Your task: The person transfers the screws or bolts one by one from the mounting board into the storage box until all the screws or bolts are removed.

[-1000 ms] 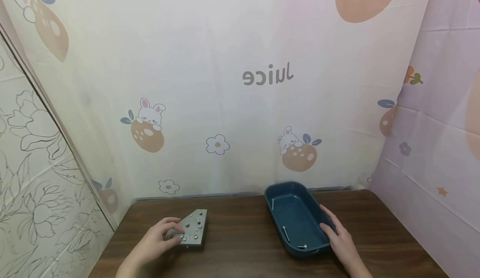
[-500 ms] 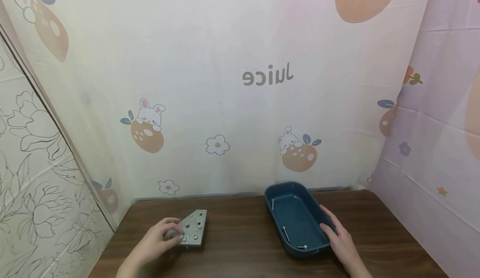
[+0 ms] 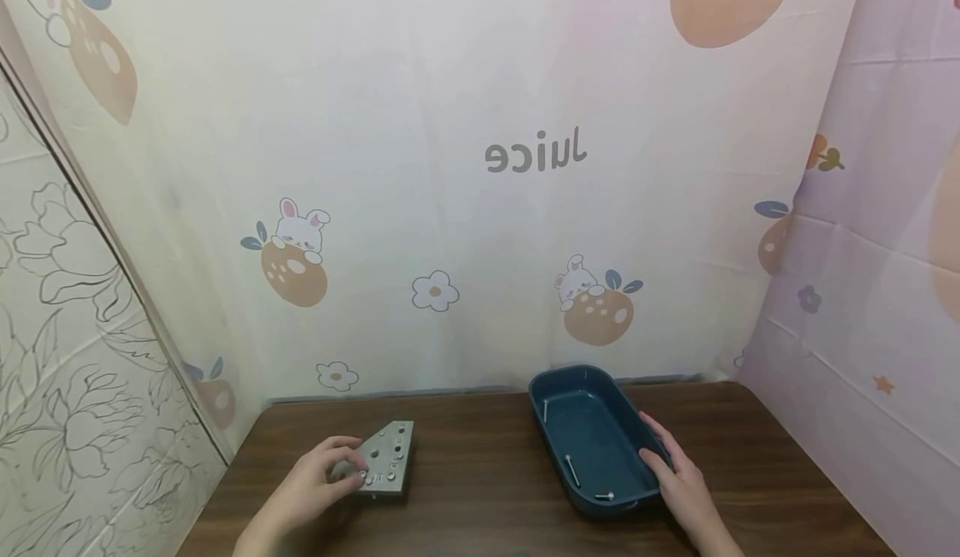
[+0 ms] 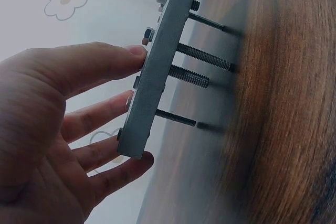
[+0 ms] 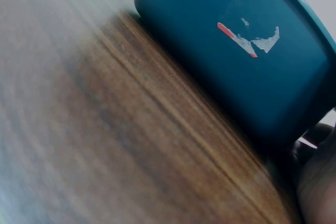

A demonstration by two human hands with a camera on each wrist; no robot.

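Observation:
My left hand (image 3: 318, 478) is at the left side of the table, fingers and thumb curled at the edge of a grey metal plate (image 3: 386, 464) with one slanted corner. Bolt heads and holes dot its upper face. In the left wrist view the plate (image 4: 157, 72) appears edge-on, and several threaded bolt shanks (image 4: 203, 56) stick out below it toward the tabletop. My right hand (image 3: 684, 482) grips the right rim of a deep blue tray (image 3: 585, 424), thumb over the rim. Inside the tray lie a long bolt (image 3: 572, 469), a shorter one (image 3: 604, 496) and another near its far left wall (image 3: 545, 409).
Both things are on a dark wooden table (image 3: 472, 474), with bare wood between them. A printed curtain (image 3: 450, 207) hangs right behind the table, and more cloth closes in both sides. A torn sticker (image 5: 247, 40) marks the tray's outer wall.

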